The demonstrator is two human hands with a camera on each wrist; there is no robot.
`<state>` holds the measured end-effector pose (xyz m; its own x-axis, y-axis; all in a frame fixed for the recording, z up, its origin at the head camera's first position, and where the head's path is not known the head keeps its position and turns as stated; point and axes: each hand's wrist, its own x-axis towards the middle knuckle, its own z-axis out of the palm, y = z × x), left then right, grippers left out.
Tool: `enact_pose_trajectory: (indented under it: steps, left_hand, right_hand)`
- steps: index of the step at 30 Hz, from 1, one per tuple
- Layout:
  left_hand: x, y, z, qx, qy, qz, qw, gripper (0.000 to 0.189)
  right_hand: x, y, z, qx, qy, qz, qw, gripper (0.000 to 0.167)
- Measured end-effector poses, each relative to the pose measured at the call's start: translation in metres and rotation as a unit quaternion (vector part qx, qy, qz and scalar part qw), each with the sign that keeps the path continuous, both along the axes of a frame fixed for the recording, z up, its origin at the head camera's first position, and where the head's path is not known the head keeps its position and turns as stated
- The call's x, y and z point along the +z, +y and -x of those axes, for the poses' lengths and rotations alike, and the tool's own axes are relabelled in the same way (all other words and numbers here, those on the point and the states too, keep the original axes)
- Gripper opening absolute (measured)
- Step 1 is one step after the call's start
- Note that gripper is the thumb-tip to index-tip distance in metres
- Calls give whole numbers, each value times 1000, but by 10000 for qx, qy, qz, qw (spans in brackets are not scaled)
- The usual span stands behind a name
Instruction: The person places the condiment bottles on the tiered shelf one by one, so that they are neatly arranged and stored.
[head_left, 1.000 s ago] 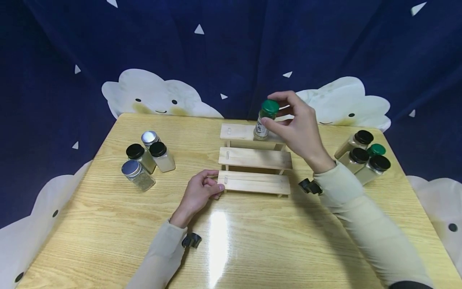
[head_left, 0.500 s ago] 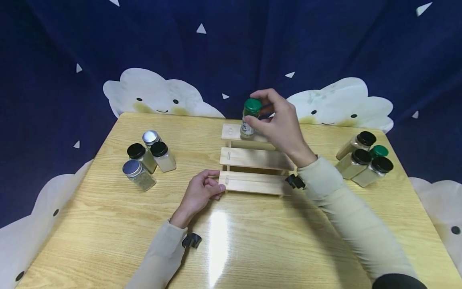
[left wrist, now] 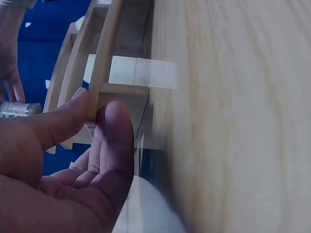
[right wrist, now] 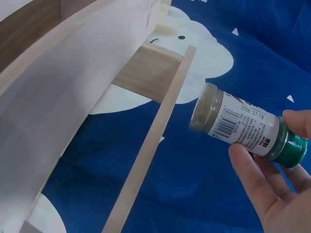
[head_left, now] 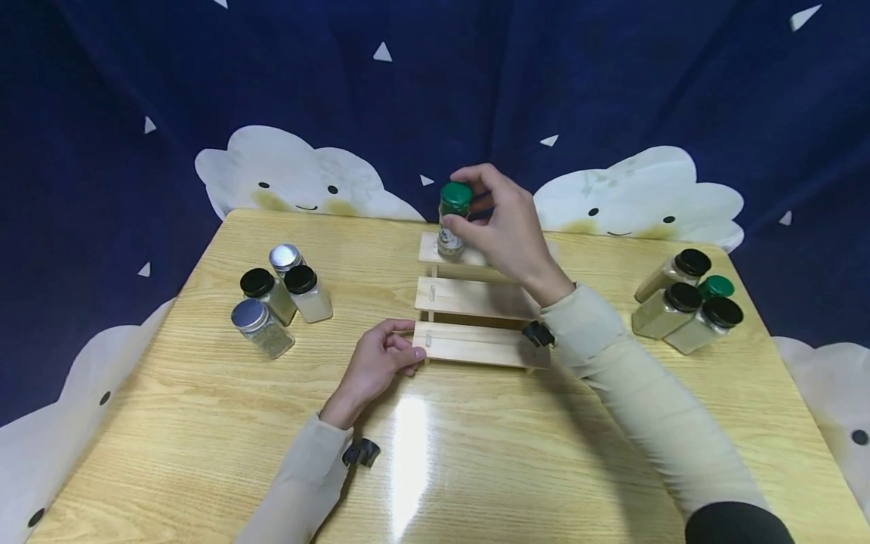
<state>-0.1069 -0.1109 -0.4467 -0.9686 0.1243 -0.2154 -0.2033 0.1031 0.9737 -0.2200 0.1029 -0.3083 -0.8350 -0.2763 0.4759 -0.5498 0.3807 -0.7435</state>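
Observation:
My right hand (head_left: 510,227) grips a spice jar (head_left: 449,240) by its green cap, thumb on one side and fingers on the other. The jar is over the left end of the top step of a three-step wooden rack (head_left: 485,346). In the right wrist view the base of the labelled glass jar (right wrist: 238,121) appears apart from the top board (right wrist: 150,141). My left hand (head_left: 372,361) pinches the left end of the lowest step. Up close in the left wrist view, its thumb and fingers (left wrist: 118,131) lie on either side of the board's end.
Several jars with black or silver lids, among them a silver-lidded jar (head_left: 261,329), stand left of the rack. To the right is another group: black-lidded jars (head_left: 658,313) and a green-capped jar (head_left: 717,286). A dark blue curtain (head_left: 435,91) hangs behind the wooden table (head_left: 516,453).
My right hand has carried the green-capped jar leftward along the top step, from near its middle to its left end. The left hand has stayed on the lowest step.

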Motion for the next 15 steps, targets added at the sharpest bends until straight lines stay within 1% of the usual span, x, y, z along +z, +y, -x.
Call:
enact_pose_trajectory:
  steps: [3, 10, 15]
  left_hand:
    - [0, -1, -1, -45, 13, -19, 10000, 50]
    - [-3, 0, 2, 51, -65, 67, 9999, 51]
    - [-3, 0, 2, 78, -32, 78, 9999, 49]
  right_hand:
    - [-1, -3, 2, -16, -51, -2, 10000, 46]
    - [-2, -9, 5, -35, -100, -114, 9999, 46]
    - [-3, -12, 7, -48, -159, -213, 9996, 47]
